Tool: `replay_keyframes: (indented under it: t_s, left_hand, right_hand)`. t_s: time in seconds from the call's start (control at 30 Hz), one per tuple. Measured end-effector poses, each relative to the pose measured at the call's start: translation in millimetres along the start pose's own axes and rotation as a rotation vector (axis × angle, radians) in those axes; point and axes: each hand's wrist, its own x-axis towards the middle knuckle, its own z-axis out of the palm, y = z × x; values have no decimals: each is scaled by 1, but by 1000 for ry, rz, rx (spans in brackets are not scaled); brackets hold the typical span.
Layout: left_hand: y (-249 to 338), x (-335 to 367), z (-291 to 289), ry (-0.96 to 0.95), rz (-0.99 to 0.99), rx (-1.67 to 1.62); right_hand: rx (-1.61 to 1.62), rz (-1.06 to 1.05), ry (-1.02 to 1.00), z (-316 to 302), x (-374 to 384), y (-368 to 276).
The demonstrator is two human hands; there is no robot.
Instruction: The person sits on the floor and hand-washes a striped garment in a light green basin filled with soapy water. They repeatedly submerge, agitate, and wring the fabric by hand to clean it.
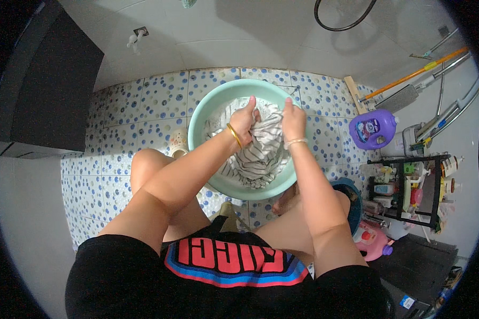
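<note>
A pale green round basin (197, 111) stands on the tiled floor in front of me, with whitish suds along its inner side. In it lies a wet, crumpled striped cloth (258, 159), white with dark stripes; its exact kind cannot be made out. My left hand (244, 121), with a gold bangle at the wrist, is closed on a bunch of the cloth near the basin's middle, thumb up. At the basin's right side my right hand (294, 121) grips another part of the same cloth, a beaded bracelet on that wrist. The cloth stretches between both hands.
To the right stand a purple detergent jug (375, 129), a black rack (410, 191) of bottles, a dark blue bucket (351, 199) and a pink jug (371, 239). Mop handles (410, 74) lean against the right wall. A dark cabinet (48, 80) fills the left.
</note>
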Motion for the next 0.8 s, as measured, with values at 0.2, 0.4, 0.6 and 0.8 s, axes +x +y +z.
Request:
replay_keyframes:
  t_s: [0.2,0.4,0.6,0.8]
  left_hand:
    - [20,-25,8,-355,32,219]
    - [17,-21,5,-396,52,127]
    - [24,-15,8,-187,113,114]
    - [-10,22,-12,-15,116,-37]
  right_hand:
    - [670,171,84,-13,-10,-17]
    - [683,-45,10,-21,-12,-23]
    - [43,-160,-185,-29,-12,-26]
    - [-187,-604,-51,12,-73,-57]
